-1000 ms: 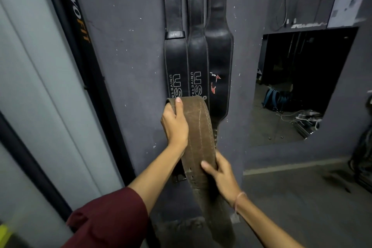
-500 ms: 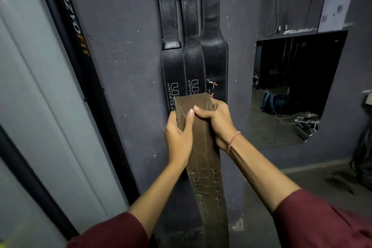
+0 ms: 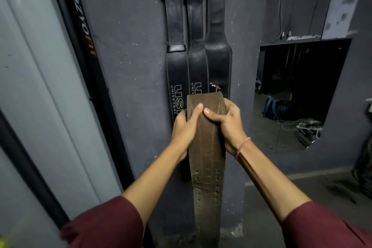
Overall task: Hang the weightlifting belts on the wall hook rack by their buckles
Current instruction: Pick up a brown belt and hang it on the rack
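Fingers (image 3: pixel 231 108) of left hand (image 3: pixel 184 129) and right hand (image 3: pixel 227 125) clamp the brown belt (image 3: pixel 207 167) before hung black belts (image 3: pixel 217 56).

A gym's kit corner, as I see it through the head camera. Three black leather weightlifting belts (image 3: pixel 198 62) hang side by side down a scuffed dark grey wall (image 3: pixel 130 46), two of them printed with white USI lettering. A worn brown belt (image 3: pixel 205 157) with rows of punched holes is held up in front of them. At left stands a black upright (image 3: pixel 81 26), its white lettering ending in an orange FIT. At right, a dark recess or mirror (image 3: pixel 302 86), I cannot tell which, shows a blue bag (image 3: pixel 271 107) and loose cables (image 3: pixel 298 125) on a bare concrete floor (image 3: pixel 302 197).
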Demonstrator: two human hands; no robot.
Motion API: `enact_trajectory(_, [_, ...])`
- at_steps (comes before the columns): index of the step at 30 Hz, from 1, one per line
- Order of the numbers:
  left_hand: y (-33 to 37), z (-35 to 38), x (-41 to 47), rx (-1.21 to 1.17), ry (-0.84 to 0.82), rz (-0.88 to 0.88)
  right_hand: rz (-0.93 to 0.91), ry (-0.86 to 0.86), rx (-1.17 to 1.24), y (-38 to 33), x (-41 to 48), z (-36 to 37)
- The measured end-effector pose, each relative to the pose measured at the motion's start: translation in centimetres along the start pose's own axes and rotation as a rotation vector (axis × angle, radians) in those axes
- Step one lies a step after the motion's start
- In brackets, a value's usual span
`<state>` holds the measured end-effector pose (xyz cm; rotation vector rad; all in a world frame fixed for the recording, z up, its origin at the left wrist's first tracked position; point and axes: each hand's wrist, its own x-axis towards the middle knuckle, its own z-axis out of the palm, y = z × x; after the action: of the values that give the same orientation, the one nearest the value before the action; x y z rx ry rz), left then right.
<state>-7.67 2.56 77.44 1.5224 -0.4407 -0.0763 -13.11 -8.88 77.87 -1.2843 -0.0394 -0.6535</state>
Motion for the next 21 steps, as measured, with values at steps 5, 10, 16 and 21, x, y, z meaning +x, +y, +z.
enact_trajectory(5, [2.4,-0.5,2.6,-0.375,-0.171,-0.374,0.009,-0.104,-0.141,0.3,-1.5,-1.1])
enact_trajectory(10, [0.8,0.8,1.2,-0.501,-0.107,-0.233,0.18,-0.094,-0.141,-0.2,-1.4,-1.4])
enact_trajectory(16, [1.4,0.8,-1.5,-0.495,-0.164,-0.226,0.096,-0.003,-0.194,-1.1,0.6,-0.4])
enact_trajectory(21, [3.0,-1.0,1.5,-0.468,-0.066,-0.425,0.009,-0.071,-0.148,1.4,-1.8,-0.3])
